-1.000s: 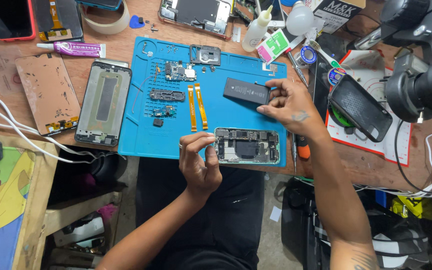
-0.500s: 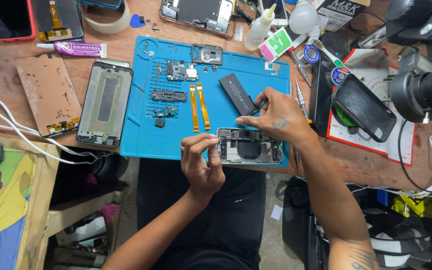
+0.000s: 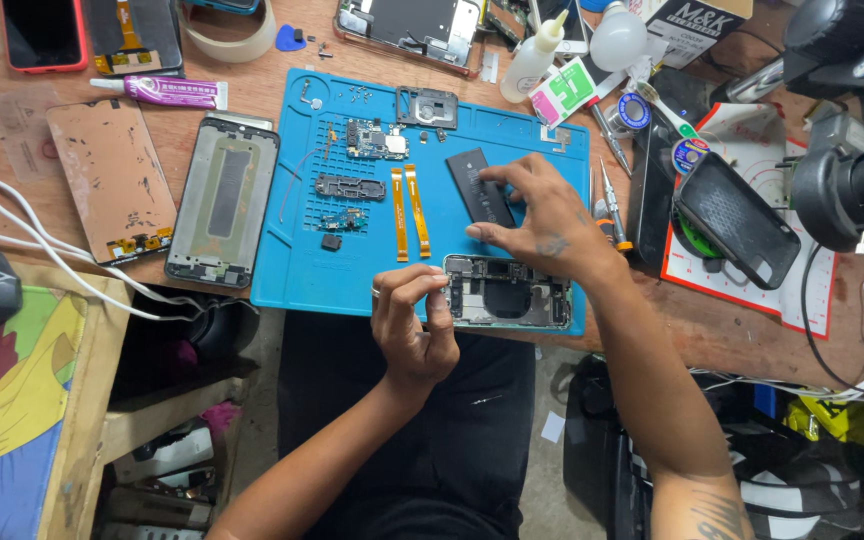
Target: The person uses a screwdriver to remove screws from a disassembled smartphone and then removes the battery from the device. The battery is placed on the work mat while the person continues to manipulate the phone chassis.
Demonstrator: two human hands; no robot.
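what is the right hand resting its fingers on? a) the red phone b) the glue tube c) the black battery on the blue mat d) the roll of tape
c: the right hand has its fingers spread over the black battery, which lies on the blue mat just above the opened phone frame.

Plenty of screens and packaging on this bench. A dark screen in a red case (image 3: 44, 34) lies at the top left, and below it a detached display panel (image 3: 114, 180), coppery back up. A purple glue tube (image 3: 162, 91) sits between them. Top right there's a black-and-white box (image 3: 697, 18), with a green-and-pink labelled packet (image 3: 563, 91) nearby.
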